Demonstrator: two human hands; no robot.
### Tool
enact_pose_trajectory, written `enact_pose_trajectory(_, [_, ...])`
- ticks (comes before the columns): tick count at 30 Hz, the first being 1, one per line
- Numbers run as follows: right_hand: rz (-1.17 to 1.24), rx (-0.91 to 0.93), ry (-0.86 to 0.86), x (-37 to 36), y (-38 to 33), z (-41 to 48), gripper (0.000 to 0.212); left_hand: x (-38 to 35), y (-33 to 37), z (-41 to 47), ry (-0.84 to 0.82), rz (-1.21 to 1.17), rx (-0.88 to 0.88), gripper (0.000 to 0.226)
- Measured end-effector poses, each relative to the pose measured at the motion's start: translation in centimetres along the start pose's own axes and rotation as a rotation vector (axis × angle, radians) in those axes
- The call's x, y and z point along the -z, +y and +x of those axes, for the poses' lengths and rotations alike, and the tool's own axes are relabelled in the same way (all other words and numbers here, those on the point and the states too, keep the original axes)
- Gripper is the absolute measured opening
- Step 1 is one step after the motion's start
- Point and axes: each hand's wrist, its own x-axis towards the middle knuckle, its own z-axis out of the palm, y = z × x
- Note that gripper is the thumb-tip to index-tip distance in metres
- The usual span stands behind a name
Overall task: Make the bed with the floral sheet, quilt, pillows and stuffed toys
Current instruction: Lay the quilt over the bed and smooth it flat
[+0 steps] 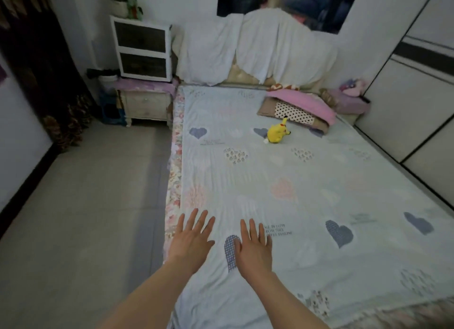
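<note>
A pale blue quilt (pixel 307 176) with heart patterns lies spread flat over the bed. The floral sheet (pixel 175 161) shows as a strip along the bed's left side. My left hand (pixel 191 240) and my right hand (pixel 253 247) reach out with fingers straight and spread over the quilt near its left front corner, holding nothing. A yellow stuffed toy (pixel 276 132) lies on the quilt toward the head of the bed. Behind it sit a polka-dot pillow (pixel 293 114) and a pink folded cloth (pixel 304 102). A purple stuffed toy (pixel 352 89) rests in the far right corner.
White cloths drape the headboard (pixel 258 55). A bedside cabinet (pixel 147 105) carries a white drawer unit (pixel 142 50) at the bed's far left. Grey tiled floor (pixel 86 205) runs along the left. A white wardrobe (pixel 417 95) stands close along the bed's right side.
</note>
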Motion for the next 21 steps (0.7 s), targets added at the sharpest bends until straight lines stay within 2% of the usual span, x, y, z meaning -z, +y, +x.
enact_pose_trajectory(3, [-0.013, -0.013, -0.002, 0.7, -0.4, 1.0, 0.058, 0.9, -0.5, 1.0, 0.019, -0.015, 0.015, 0.062])
enact_pose_trajectory(6, [-0.004, -0.057, 0.020, 0.7, -2.4, 1.1, 0.059, 1.2, -2.0, 1.7, 0.034, 0.016, -0.048, 0.062])
enact_pose_trajectory(16, [0.034, -0.375, 0.104, 0.7, -9.8, -2.8, 0.058, 2.5, -7.1, 3.2, 0.082, 0.109, -0.446, 0.064])
enact_pose_trajectory(21, [0.070, -0.460, 0.114, 0.3, -12.8, -5.3, 0.059, 2.5, -8.6, 3.1, 0.103, 0.143, -0.548, 0.064])
